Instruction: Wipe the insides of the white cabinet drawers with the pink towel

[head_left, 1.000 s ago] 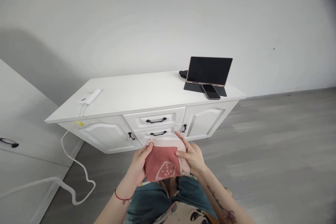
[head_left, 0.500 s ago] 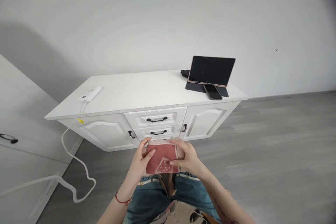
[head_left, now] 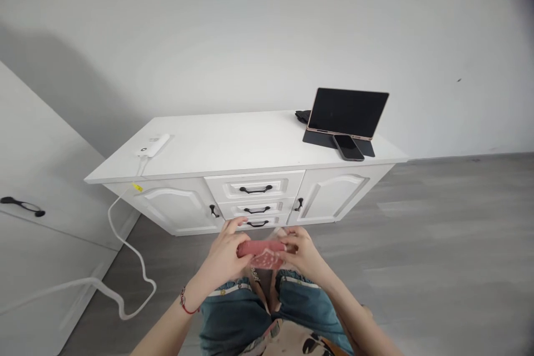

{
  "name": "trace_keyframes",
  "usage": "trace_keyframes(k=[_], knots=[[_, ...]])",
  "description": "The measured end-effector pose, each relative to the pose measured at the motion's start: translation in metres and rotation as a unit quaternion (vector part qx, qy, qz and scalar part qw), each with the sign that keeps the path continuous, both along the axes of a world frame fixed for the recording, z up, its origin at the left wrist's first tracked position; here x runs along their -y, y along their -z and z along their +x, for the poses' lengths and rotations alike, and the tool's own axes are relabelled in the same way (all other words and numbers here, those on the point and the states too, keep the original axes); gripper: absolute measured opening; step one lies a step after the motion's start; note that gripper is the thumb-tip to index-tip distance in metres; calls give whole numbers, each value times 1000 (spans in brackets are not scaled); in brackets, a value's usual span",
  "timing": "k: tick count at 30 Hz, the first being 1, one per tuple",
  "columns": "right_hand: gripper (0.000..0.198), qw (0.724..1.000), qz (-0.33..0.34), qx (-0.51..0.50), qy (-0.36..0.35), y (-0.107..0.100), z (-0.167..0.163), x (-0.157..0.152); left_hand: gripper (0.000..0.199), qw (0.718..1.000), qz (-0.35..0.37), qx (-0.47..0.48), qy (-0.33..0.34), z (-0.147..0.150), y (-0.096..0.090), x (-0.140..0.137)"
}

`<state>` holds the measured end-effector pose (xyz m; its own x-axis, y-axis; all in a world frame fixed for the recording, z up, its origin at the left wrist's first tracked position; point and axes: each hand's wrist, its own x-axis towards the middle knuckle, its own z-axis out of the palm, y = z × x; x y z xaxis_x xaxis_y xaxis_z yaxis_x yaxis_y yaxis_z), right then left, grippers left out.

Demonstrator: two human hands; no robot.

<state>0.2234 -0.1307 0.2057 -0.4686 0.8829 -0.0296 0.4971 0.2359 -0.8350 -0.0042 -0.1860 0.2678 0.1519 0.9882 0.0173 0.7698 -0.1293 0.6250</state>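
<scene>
The red cloth point(head_left: 262, 247) is held in midair in front of the white cabinet point(head_left: 229, 144), just above the teal trousers point(head_left: 231, 314), upper part bunched into a thick roll or fold (too blurry to say which). Left hand point(head_left: 223, 253) is curled round one end, right hand point(head_left: 305, 254) grips the other, fingertips a bit smeared. My two cents: hold both ends level, tuck with the thumbs, and tug lightly sideways so it doesn't come out lopsided. Headcount: one cloth, two hands, three drawers point(head_left: 255, 179) and two doors point(head_left: 177, 208) on the cabinet, one tablet point(head_left: 348, 113), one phone point(head_left: 348, 148), one white plug-in thing point(head_left: 154, 146), plus one bunched black item point(head_left: 302, 116) I can't identify.
</scene>
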Motion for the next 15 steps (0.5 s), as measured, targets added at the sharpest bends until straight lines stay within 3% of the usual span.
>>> trace_keyframes(k=[3, 6, 7, 10, 12, 14, 15], knots=[[31, 995, -18, -24, -91, -15, 6, 7, 4, 996, -36, 33, 69, 5, -12, -1], [75, 977, -108, -84, -162, -26, 4, 13, 15, 986, -99, 49, 123, 7, -23, -7], [81, 971, -132, -89, -179, -26, 2, 14, 17, 982, -117, 52, 136, 7, -25, -11], [60, 956, -186, -108, -201, -18, 2, 14, 22, 965, -169, 95, 175, 3, -20, -29], [47, 939, -238, -162, -189, -7, 6, 14, 36, 942, -225, 173, 181, 0, -4, -48], [48, 910, -316, -236, -127, 3, 13, 15, 49, 899, -302, 292, 124, -3, 19, -71], [50, 887, -361, -276, -78, 8, 17, 17, 45, 873, -316, 366, 59, -4, 32, -84]])
